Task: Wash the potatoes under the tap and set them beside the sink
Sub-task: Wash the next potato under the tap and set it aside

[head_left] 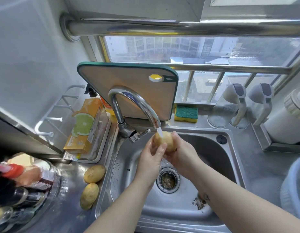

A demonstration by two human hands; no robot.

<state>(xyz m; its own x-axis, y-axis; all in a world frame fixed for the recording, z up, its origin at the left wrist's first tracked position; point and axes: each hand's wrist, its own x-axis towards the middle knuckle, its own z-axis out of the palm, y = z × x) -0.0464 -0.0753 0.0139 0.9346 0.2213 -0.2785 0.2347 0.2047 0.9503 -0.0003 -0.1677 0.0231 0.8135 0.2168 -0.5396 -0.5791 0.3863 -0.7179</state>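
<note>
Under the tap point(135, 105) — both hands point(151, 157) point(181, 152) curl round one potato point(167, 142).

Daylight comes through a wide window point(179, 49) at 12 o'clock, with apartment blocks outside. A thick steel pipe point(179, 26) runs across above it, and a barred guard rail point(230, 68) crosses the pane toward 2 o'clock. A white wall point(24, 61) fills 10 o'clock. A stainless-steel counter point(263, 165) lies at 3 o'clock.

Green-rimmed board point(129, 91) propped upright against window point(179, 47). Sponge point(186, 113) just right of it. Orange box point(85, 125) in a tray point(104, 142) at left, white rack point(50, 118) behind. Two jugs point(230, 106) point(260, 105) far right; basket point(295, 187) nearer; bottles point(19, 179) lower left.
</note>
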